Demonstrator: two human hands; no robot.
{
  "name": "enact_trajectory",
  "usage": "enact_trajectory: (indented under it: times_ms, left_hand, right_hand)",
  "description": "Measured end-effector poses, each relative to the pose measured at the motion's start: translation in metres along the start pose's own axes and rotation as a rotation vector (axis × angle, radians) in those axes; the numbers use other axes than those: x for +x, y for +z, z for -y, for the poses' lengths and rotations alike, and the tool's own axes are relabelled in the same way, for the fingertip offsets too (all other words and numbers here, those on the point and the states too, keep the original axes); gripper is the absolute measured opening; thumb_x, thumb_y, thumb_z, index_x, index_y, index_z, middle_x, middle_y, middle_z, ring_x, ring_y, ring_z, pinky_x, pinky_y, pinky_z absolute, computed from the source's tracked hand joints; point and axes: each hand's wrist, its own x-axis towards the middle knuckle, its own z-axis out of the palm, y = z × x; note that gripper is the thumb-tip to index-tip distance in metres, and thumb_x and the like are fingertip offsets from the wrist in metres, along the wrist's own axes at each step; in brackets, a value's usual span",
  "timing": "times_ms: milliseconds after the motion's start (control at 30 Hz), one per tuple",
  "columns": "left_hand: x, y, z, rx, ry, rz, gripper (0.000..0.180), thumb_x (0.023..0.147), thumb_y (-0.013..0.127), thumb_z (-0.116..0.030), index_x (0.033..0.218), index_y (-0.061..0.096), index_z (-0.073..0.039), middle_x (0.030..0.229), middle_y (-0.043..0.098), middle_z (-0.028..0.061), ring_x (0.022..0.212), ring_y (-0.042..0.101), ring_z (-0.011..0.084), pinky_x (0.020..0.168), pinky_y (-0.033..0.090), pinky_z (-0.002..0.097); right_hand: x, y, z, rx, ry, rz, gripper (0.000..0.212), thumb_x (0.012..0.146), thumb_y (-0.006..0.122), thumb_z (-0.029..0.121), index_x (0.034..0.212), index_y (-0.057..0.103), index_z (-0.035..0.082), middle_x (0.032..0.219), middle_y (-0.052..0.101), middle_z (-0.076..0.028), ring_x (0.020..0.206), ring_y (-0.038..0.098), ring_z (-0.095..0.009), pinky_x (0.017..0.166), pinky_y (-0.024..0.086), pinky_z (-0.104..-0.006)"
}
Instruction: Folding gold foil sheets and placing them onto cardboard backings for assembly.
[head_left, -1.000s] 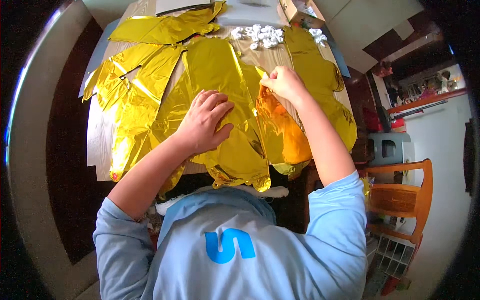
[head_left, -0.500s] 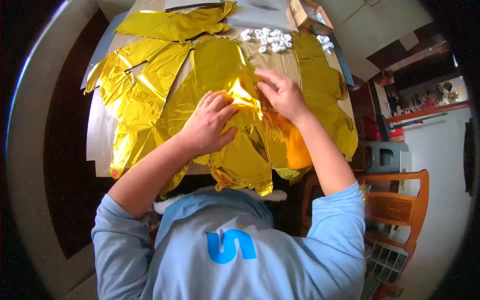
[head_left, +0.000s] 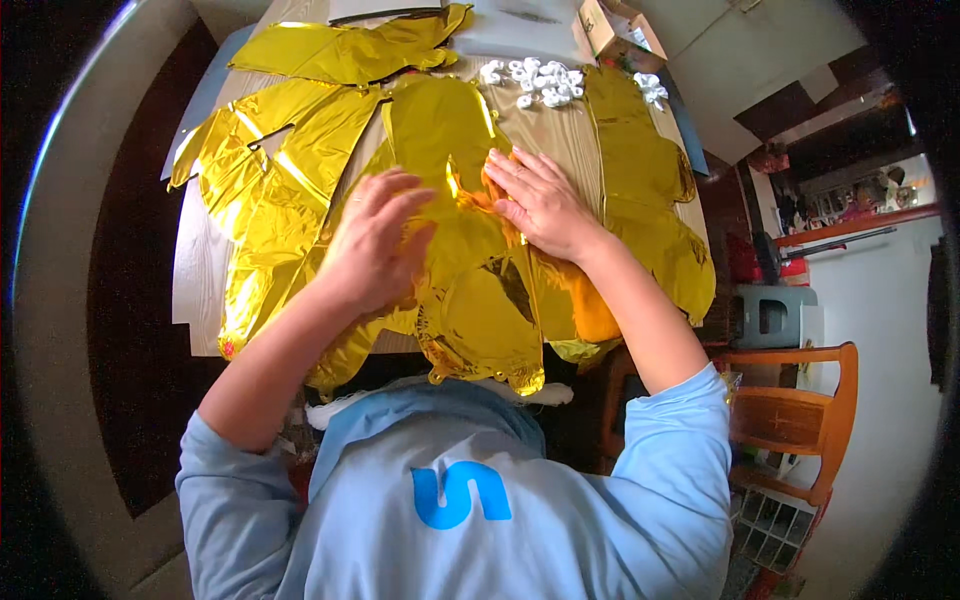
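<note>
Flat, shiny gold foil balloons [head_left: 435, 120] lie overlapping across the wooden table. My right hand [head_left: 545, 208] rests with stretched fingers on the middle foil sheet, pressing where it folds up in a crease. Just left of it, my left hand [head_left: 372, 240] hovers over the same foil, fingers spread and slightly blurred, holding nothing. Between the hands and my body, a rounded lobe of foil [head_left: 480, 325] with small tabs hangs at the table's near edge. Orange reflections show on the foil beneath my right forearm.
Small white curled pieces [head_left: 545, 80] sit in a pile at the far side, with a smaller bunch [head_left: 650, 88] to the right. Beyond them stands an open cardboard box [head_left: 620, 35]. A wooden chair [head_left: 790, 415] and a grey stool [head_left: 775, 312] are on the right.
My left hand has lifted off the foil and moved left, its fingers opening. My right hand has shifted slightly left and come down flat on the foil.
</note>
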Motion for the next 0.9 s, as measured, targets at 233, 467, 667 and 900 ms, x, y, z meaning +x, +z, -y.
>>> enact_trajectory:
  times_ms: [233, 467, 667, 900]
  left_hand:
    - [-0.050, -0.022, 0.003, 0.155, -0.123, 0.167, 0.048, 0.086, 0.068, -0.013, 0.131, 0.055, -0.002, 0.140, 0.047, 0.0232, 0.133, 0.043, 0.0425, 0.111, 0.038, 0.0483]
    - [-0.055, -0.028, -0.004, 0.152, -0.145, 0.171, 0.048, 0.085, 0.068, -0.013, 0.130, 0.056, -0.002, 0.140, 0.048, 0.0232, 0.134, 0.042, 0.0426, 0.112, 0.036, 0.0497]
    - [-0.022, -0.025, -0.004, 0.125, -0.046, 0.087, 0.039, 0.088, 0.067, -0.014, 0.124, 0.059, -0.002, 0.134, 0.054, 0.0223, 0.130, 0.046, 0.0415, 0.110, 0.038, 0.0492]
    - [0.061, 0.041, 0.021, -0.020, 0.250, 0.055, 0.035, 0.092, 0.064, -0.015, 0.125, 0.060, -0.003, 0.130, 0.057, 0.0191, 0.124, 0.052, 0.0392, 0.106, 0.042, 0.0467]
  right_hand:
    - [-0.006, 0.004, 0.011, 0.011, 0.091, 0.068, 0.051, 0.103, 0.047, 0.038, 0.145, 0.048, 0.009, 0.155, 0.042, -0.009, 0.144, 0.033, -0.035, 0.119, 0.020, -0.0520]
    - [-0.002, 0.002, 0.019, 0.000, 0.112, 0.087, 0.051, 0.103, 0.048, 0.036, 0.146, 0.046, 0.009, 0.155, 0.041, -0.009, 0.144, 0.032, -0.036, 0.119, 0.020, -0.0527]
    - [-0.004, 0.002, 0.018, 0.018, 0.142, 0.076, 0.050, 0.102, 0.051, 0.034, 0.147, 0.046, 0.013, 0.156, 0.041, -0.008, 0.146, 0.031, -0.035, 0.120, 0.020, -0.0510]
    - [0.002, -0.002, 0.018, 0.092, 0.183, 0.090, 0.052, 0.099, 0.053, 0.039, 0.144, 0.048, 0.013, 0.155, 0.041, -0.008, 0.145, 0.031, -0.037, 0.119, 0.021, -0.0521]
